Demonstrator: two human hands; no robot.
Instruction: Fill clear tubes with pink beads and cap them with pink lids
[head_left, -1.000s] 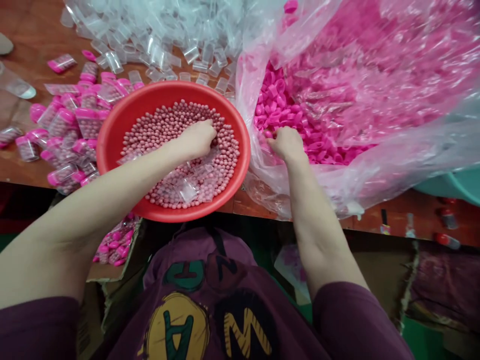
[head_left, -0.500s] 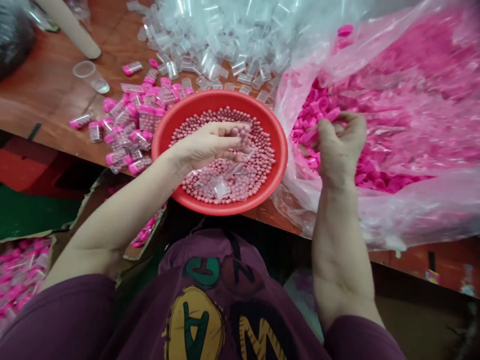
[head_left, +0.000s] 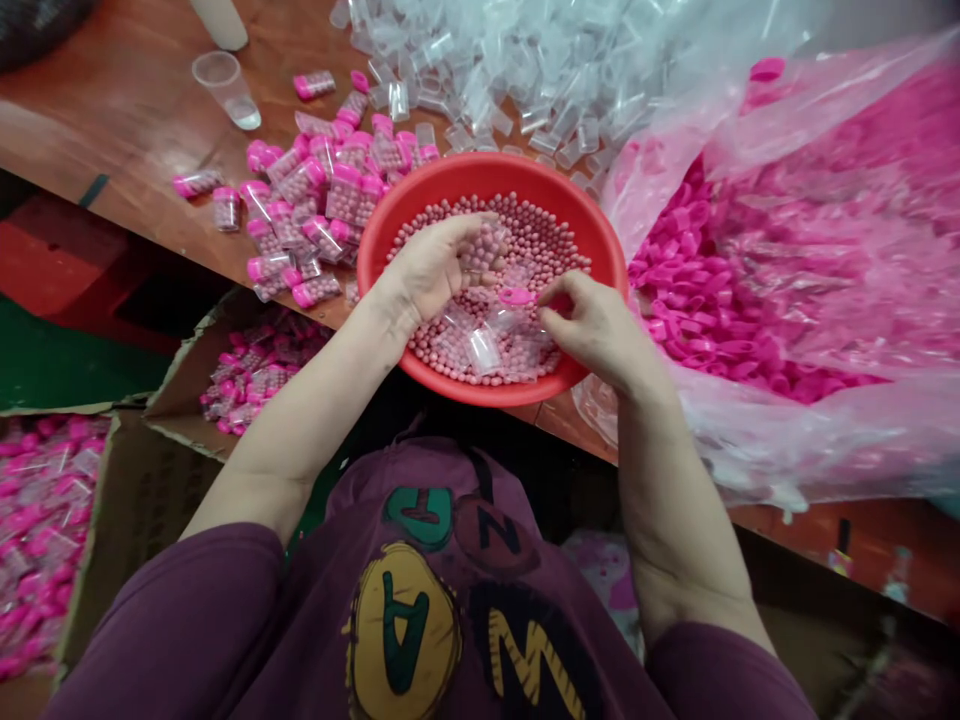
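Above a red basin [head_left: 373, 230] of pink beads [head_left: 540, 225], my left hand [head_left: 435, 265] is closed round a small clear container [head_left: 484, 245] filled with beads. My right hand [head_left: 596, 325] pinches a bright pink plastic cap [head_left: 516, 296] at the basin's right side, a short way from the container. The cap and the container are apart. Beneath my hands, some clear empty containers [head_left: 482, 350] lie on the beads.
Capped bead-filled containers [head_left: 300, 190] are piled left of the basin. Clear empty containers [head_left: 480, 70] heap up behind it. A plastic bag of pink caps [head_left: 697, 270] lies right. A clear cup [head_left: 229, 90] stands far left; cardboard boxes [head_left: 142, 490] hold filled containers below.
My right hand has left the bag of caps and come left over the basin with a pink cap. My left hand still holds the filled container. The view has shifted somewhat.
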